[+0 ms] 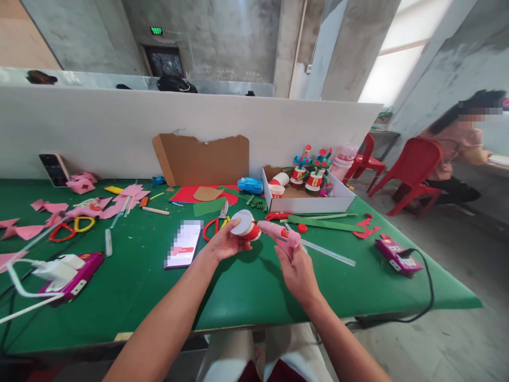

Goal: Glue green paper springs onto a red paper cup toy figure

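Note:
In my left hand [227, 241] is a small paper cup [250, 232], tilted on its side, with a red band and a pale round face turned toward me. My right hand [296, 268] grips a pink hot glue gun [278, 232], a clear glue stick [328, 253] trailing from its rear. The gun's nozzle points left at the cup, close to its far end; whether they touch I cannot tell. Red and yellow scissors [217, 223] lie just behind my left hand. A phone [185, 245] with a lit screen rests to its left.
A white box [310, 204] holds decorated cups [314, 181] at the back right. Purple power strips [397, 256] lie at both sides. Pink paper scraps [24, 231], a second pair of scissors [73, 228] and green strips [326, 223] cover parts of the table. A person [453, 138] sits at the right.

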`<state>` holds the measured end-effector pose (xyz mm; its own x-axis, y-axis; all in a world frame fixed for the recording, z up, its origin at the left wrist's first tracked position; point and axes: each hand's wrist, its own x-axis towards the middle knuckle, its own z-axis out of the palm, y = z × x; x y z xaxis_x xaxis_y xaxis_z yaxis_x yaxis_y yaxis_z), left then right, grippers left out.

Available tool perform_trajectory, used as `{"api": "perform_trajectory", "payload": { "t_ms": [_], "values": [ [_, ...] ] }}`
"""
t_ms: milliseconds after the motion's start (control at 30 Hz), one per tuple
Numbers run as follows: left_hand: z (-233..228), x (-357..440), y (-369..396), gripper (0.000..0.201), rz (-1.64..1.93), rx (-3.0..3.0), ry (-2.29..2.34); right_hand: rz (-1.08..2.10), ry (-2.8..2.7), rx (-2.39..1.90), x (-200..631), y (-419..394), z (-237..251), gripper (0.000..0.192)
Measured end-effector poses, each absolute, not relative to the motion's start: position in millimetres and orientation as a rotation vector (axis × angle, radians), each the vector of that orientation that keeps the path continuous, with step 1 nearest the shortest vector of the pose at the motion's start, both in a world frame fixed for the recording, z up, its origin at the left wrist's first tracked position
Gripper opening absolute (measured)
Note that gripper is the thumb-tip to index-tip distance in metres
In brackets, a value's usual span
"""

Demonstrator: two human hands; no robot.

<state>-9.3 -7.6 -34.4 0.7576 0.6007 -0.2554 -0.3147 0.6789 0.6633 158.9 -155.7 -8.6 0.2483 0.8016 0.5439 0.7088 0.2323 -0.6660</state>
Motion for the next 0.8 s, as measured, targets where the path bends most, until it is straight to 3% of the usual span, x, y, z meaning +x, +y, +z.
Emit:
{"api": "perform_trajectory", "payload": {
  "t_ms": [200,500,800],
  "values": [
    [-33,-9,-11,0.043,0.528,0.654,0.475,0.05,-1.497,-1.489,161,-152,-8,0.03],
    [-24,-1,-13,0.026,0.716,0.492,0.614,-0.061,-1.448,-1.507,159,-153,-13,0.029],
    [-21,5,-10,0.033,0.819,0.249,0.765,-0.187,-1.646,-1.412,137,-153,-32,0.028]
  ]
}}
